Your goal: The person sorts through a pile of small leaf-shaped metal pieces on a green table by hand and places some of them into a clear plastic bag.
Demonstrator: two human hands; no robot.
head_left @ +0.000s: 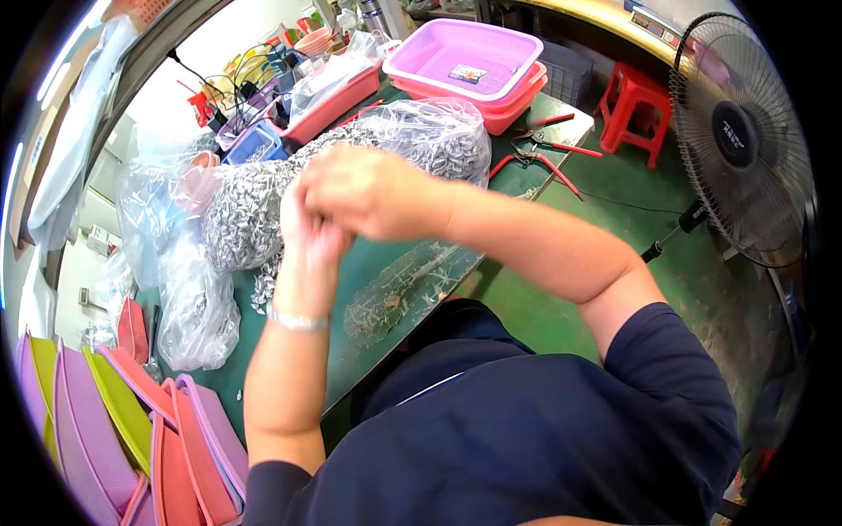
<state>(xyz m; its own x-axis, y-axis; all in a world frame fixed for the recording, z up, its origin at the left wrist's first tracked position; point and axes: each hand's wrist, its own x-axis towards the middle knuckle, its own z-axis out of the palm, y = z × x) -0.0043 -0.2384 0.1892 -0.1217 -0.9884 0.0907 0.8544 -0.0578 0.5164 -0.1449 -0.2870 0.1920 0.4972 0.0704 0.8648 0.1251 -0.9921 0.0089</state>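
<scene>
Fingers (321,186) of left hand (309,232) and right hand (373,188) curl together, any hold unclear, beside silvery slivers (244,215) and crinkled clear plastic (197,316).

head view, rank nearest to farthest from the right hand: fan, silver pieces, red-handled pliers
1. silver pieces: just beyond the right hand, spreading left and right
2. red-handled pliers: table's right side
3. fan: off the table, far right

Green flat-topped table (364,272) carries heaped small silver-grey pieces (246,219) in clear plastic, red-handled metal pliers (526,158), stacked lilac-and-pink rectangular plastic baskets (504,110), long pink tray (345,107).
</scene>
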